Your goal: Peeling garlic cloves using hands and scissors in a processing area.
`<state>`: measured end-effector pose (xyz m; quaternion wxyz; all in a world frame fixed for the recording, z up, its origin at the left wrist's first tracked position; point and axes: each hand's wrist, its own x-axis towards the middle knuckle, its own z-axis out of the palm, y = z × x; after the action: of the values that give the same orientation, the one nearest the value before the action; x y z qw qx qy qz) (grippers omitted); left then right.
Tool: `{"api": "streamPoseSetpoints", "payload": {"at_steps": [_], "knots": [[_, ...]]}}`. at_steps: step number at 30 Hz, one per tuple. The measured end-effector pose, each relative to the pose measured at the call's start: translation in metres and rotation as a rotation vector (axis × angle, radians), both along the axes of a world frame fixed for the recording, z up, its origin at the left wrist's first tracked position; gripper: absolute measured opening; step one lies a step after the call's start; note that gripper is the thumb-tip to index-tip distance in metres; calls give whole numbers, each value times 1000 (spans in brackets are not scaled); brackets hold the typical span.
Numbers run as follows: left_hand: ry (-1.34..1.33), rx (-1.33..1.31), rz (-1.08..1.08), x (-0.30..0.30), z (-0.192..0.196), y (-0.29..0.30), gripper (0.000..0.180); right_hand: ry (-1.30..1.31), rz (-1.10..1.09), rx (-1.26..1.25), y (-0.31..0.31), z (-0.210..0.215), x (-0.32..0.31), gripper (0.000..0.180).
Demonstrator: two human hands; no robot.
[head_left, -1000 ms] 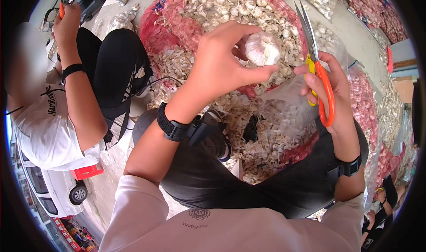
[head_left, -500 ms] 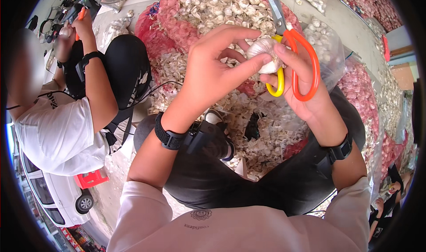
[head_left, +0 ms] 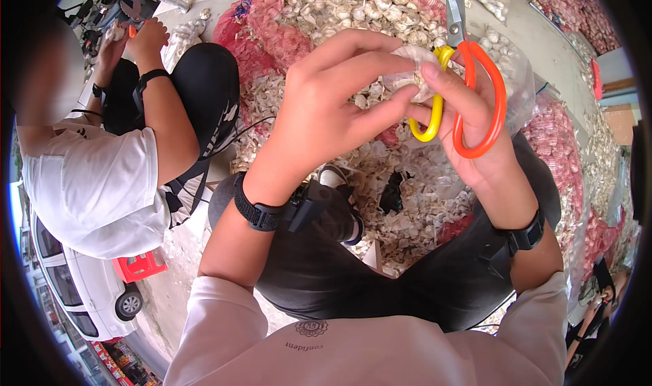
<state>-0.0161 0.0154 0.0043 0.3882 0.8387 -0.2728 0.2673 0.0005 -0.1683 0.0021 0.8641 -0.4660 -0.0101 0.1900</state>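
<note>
Left hand [head_left: 333, 107] pinching garlic bulb [head_left: 415, 68]

The left hand [head_left: 326, 107] and right hand [head_left: 468, 114], apart a second ago, now meet around the garlic bulb [head_left: 411, 70]; the bulb, then bare in the left fingers alone, sits mostly covered between both hands; the scissors [head_left: 468, 80] move left from the far right, against the bulb; the co-worker's hands [head_left: 136, 36] sit further left.
</note>
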Motion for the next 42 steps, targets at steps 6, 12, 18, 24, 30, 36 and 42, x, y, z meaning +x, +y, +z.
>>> {"api": "streamPoseSetpoints", "payload": {"at_steps": [6,12,18,24,30,36,42], "knots": [[-37,25,6,-1,-1,-1,20,-41,-8,-37,0,2,-2,31],[-28,22,-1,-1,-1,-2,17,-78,-7,-55,-1,4,-4,32],[-65,63,19,0,-1,-3,15,-76,-16,-62,0,2,-4,32],[-91,75,14,1,0,-3,14,-74,21,-164,-3,0,-4,30],[-94,85,23,-1,2,-4,13,-66,15,-174,-3,0,-6,31],[-98,123,25,-4,6,-3,14,-65,-3,-135,0,3,-8,32],[-69,182,124,-12,4,-12,14,-39,-111,-196,4,4,-12,34]]}}
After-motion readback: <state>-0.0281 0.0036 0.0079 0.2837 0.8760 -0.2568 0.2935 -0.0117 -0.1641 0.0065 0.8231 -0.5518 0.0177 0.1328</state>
